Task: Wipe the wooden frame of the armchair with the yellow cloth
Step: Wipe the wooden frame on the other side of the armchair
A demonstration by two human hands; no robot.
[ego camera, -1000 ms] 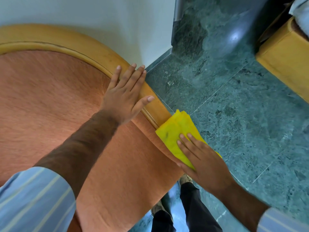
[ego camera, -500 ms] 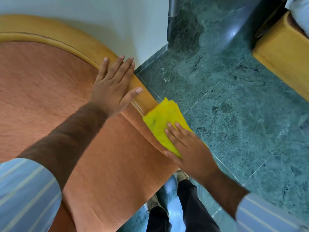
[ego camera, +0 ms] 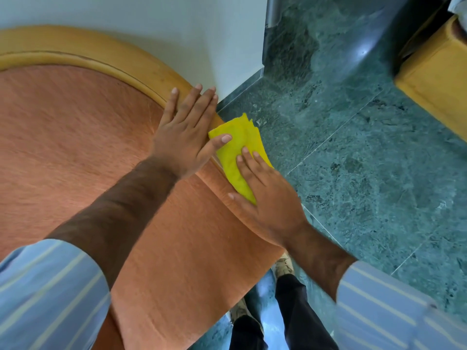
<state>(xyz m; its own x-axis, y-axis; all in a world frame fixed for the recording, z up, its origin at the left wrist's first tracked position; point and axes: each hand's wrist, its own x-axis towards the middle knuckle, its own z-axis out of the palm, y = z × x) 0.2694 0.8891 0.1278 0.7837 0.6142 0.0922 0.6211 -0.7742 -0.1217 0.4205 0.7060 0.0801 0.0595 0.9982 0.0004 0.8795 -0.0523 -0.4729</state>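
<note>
Nearest, two striped blue sleeves (ego camera: 48,294) frame dark trousers (ego camera: 290,322) and shoes over the green stone floor (ego camera: 379,173). The right hand (ego camera: 267,195) lies flat on the yellow cloth (ego camera: 237,147), fingers (ego camera: 249,160) stretched out and pressing it onto the armchair's wooden frame (ego camera: 141,69) rather than gripping it. The left hand (ego camera: 187,132) rests just beside it, fingers spread flat across the frame and the orange upholstery (ego camera: 75,147), its thumb touching the cloth. Beyond stands a white wall (ego camera: 151,24), and far right a yellow-brown piece of furniture (ego camera: 434,79).
</note>
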